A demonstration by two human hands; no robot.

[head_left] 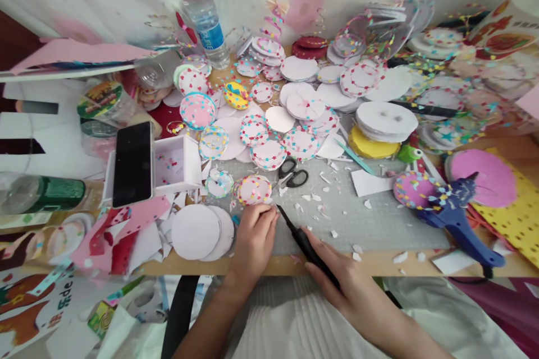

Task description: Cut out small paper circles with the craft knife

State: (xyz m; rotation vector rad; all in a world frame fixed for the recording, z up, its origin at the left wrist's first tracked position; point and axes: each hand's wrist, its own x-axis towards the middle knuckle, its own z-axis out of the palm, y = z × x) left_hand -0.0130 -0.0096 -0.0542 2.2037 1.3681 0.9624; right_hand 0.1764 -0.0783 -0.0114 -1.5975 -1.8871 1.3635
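My right hand [337, 275] is closed round a black-handled tool with a thin dark pointed tip, which looks like a craft knife [309, 247]. Its tip reaches just right of my left fingertips. My left hand [256, 235] pinches thumb and fingers together at the cutting mat's near side; what lies between them is too small to make out. Right behind it is a round paper disc [253, 189] edged with coloured confetti. White paper discs [196, 231] are stacked left of my left hand. Black-handled scissors [292, 173] lie beyond the tool's tip.
White scraps [324, 210] litter the grey cutting mat [391, 230]. Decorated discs [268, 154] crowd the back. A blue glue gun [461, 230] lies right. At left, a phone [133, 164] rests on a white box [191, 160]. A water bottle [208, 28] stands behind.
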